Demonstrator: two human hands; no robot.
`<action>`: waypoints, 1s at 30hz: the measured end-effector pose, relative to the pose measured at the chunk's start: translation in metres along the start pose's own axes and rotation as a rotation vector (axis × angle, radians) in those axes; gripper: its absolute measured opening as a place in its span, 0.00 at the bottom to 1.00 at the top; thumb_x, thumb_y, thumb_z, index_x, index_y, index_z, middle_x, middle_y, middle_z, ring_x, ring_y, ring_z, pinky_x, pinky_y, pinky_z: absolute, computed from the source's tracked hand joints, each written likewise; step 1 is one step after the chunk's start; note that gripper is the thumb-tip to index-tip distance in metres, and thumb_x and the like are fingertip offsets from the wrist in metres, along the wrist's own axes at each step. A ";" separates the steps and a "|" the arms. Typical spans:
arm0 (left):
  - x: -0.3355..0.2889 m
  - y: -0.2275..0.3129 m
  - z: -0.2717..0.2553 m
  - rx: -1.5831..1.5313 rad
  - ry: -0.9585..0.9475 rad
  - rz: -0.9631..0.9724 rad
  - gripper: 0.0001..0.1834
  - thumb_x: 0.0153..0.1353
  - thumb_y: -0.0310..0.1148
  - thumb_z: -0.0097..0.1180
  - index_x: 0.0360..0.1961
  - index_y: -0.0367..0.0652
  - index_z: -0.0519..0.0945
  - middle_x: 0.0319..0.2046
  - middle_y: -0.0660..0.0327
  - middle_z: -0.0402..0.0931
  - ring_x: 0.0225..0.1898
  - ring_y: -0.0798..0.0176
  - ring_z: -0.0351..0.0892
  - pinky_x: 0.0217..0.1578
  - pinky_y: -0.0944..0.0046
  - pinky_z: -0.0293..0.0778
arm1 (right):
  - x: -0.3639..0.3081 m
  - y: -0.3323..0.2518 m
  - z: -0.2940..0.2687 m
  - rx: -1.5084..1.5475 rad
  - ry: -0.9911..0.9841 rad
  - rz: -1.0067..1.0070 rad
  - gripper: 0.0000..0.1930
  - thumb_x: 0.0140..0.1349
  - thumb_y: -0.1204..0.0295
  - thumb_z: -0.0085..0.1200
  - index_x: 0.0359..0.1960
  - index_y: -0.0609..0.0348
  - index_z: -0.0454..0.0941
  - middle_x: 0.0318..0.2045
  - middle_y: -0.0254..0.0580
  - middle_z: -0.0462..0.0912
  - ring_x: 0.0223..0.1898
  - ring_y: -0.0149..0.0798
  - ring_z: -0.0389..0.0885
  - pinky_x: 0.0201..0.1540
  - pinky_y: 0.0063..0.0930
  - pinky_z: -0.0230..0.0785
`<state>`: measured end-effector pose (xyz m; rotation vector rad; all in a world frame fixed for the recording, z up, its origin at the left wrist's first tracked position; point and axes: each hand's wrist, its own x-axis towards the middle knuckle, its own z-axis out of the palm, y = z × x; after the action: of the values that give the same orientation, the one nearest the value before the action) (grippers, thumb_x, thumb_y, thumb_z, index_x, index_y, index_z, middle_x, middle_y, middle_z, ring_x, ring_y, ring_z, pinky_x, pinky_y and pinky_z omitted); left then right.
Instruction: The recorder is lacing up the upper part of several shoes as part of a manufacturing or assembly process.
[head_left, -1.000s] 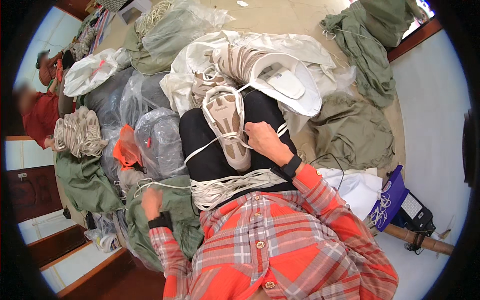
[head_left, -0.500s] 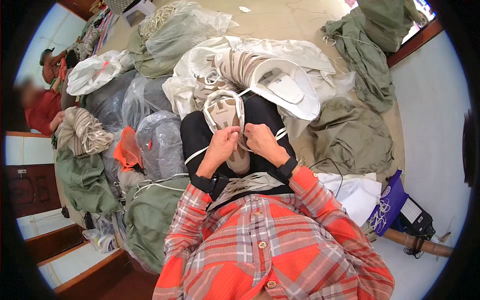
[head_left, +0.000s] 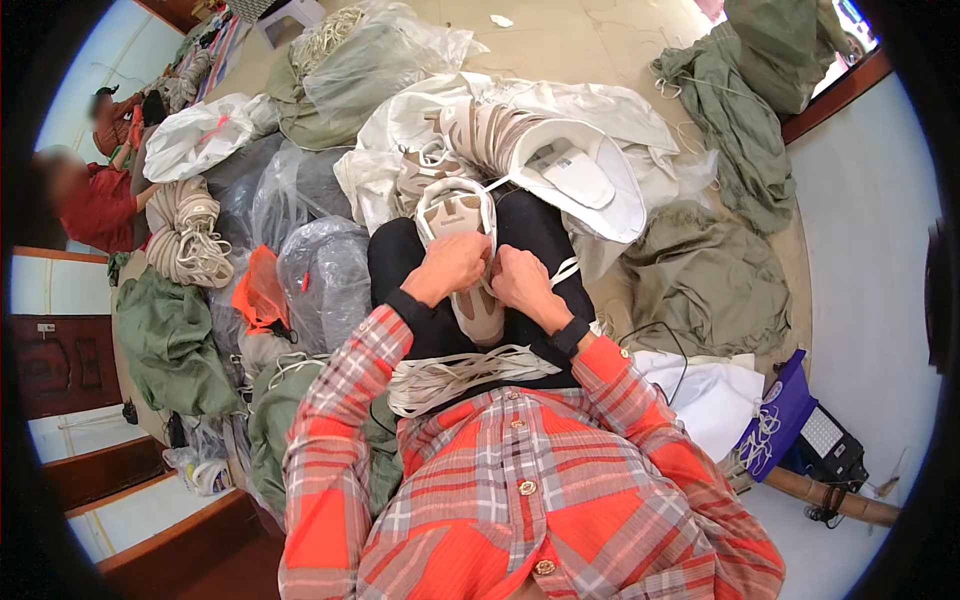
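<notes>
A beige and white shoe upper lies across my lap between my thighs, its collar pointing away from me. My left hand bends over its middle with fingers closed; what they pinch is hidden. Close beside it, my right hand is closed on a pale shoelace, part of which loops out past the wrist. Both hands touch the shoe upper along its lacing area. A bundle of pale flat shoelaces rests on my lap against my shirt.
Beyond my knees, a row of nested shoe uppers lies on white cloth beside a white shoe-shaped piece. Plastic-wrapped bundles and green sacks crowd the left. Two people sit far left near another bundle of uppers.
My left hand has moved in over the shoe upper, and the lace strand that trailed to its left no longer shows. At far left, a person's bundle of uppers has shifted.
</notes>
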<state>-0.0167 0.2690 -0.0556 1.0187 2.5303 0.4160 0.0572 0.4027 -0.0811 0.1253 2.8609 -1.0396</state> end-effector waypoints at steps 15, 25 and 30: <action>-0.052 -0.062 -0.063 -0.013 0.101 -0.084 0.07 0.59 0.31 0.44 0.32 0.38 0.66 0.25 0.48 0.74 0.27 0.48 0.77 0.25 0.55 0.73 | -0.019 -0.011 0.005 -0.103 0.148 -0.440 0.07 0.54 0.75 0.49 0.32 0.64 0.66 0.26 0.52 0.70 0.30 0.58 0.71 0.30 0.48 0.62; -0.112 -0.039 0.007 -2.220 0.000 -0.249 0.07 0.61 0.34 0.43 0.29 0.43 0.70 0.27 0.60 0.73 0.31 0.61 0.75 0.32 0.64 0.70 | 0.000 -0.009 -0.047 -0.261 -0.089 -0.298 0.14 0.49 0.61 0.56 0.17 0.60 0.77 0.16 0.49 0.77 0.25 0.52 0.78 0.28 0.43 0.70; -0.120 -0.042 0.012 -2.465 0.329 0.110 0.09 0.58 0.32 0.45 0.27 0.36 0.72 0.27 0.57 0.73 0.31 0.58 0.72 0.34 0.62 0.68 | -0.002 -0.027 -0.082 -0.129 -0.250 -0.133 0.16 0.43 0.56 0.62 0.17 0.56 0.80 0.17 0.44 0.77 0.23 0.49 0.76 0.26 0.37 0.66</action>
<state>0.0431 0.1565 -0.0553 -0.1149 0.4238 2.5317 0.0516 0.4346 -0.0004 -0.1932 2.7261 -0.8208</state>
